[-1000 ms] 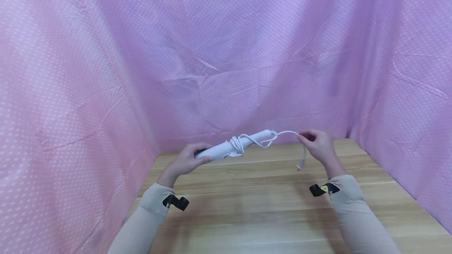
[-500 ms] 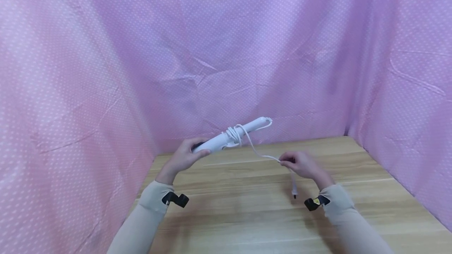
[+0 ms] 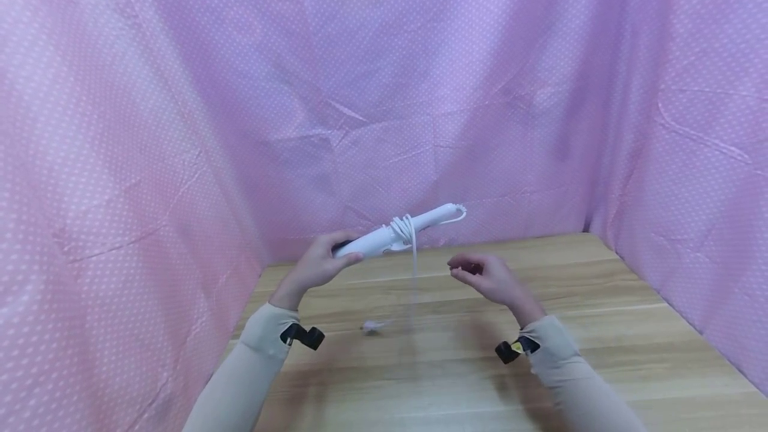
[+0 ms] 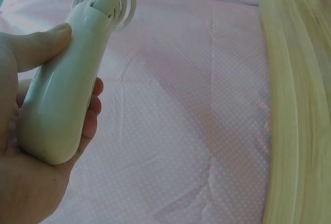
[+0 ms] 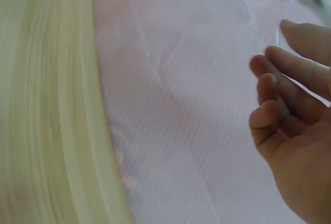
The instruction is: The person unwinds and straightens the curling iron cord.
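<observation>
My left hand (image 3: 318, 264) grips the thick end of a white hair straightener (image 3: 370, 242), thumb on top and fingers underneath. It is held tilted above the table, its thinner end up to the right. A white cord (image 3: 403, 229) is wound in several turns round its middle. The cord's loose end hangs down, blurred, with the plug (image 3: 372, 327) low and to the left. My right hand (image 3: 489, 279) is to the right of the straightener, apart from it, with loosely bent fingers and nothing held. In the left wrist view the straightener's smooth rounded end (image 4: 57, 115) rests against the palm.
A wood-grain table (image 3: 444, 379) lies below both hands. Pink polka-dot cloth (image 3: 384, 119) hangs behind it and along both sides, close to the table's edges. A black camera (image 3: 303, 337) is worn on the left wrist, another camera (image 3: 515, 349) on the right.
My right hand has come left and let go of the cord. The loose end, pulled out to the right before, now hangs from the windings, its plug swung left. My left hand keeps its grip.
</observation>
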Action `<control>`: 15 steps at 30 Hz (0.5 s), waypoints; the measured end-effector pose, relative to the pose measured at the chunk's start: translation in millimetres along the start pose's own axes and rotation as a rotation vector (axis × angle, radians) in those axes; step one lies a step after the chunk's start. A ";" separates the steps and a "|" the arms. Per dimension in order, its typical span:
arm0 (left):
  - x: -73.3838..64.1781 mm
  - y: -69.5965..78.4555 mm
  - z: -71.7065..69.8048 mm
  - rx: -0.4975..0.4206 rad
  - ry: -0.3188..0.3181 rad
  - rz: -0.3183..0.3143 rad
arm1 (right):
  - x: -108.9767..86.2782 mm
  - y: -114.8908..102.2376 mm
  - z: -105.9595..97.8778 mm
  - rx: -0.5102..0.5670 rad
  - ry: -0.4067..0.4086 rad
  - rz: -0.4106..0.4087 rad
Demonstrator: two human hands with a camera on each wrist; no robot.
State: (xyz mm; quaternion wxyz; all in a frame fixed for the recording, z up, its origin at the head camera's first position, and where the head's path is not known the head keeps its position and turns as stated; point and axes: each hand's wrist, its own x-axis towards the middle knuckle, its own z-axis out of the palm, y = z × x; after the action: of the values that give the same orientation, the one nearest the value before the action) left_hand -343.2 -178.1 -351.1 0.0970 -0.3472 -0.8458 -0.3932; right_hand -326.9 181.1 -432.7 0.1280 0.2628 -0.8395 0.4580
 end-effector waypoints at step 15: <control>1.8 3.0 6.1 0.026 0.032 -0.011 | 15.8 -76.6 39.1 0.322 0.195 -0.072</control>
State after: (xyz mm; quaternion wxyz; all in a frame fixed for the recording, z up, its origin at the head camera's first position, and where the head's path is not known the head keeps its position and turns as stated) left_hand -341.9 -171.3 -352.6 0.1129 -0.3351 -0.8510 -0.3883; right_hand -296.1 109.4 -393.2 0.1815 0.2642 -0.7289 0.6049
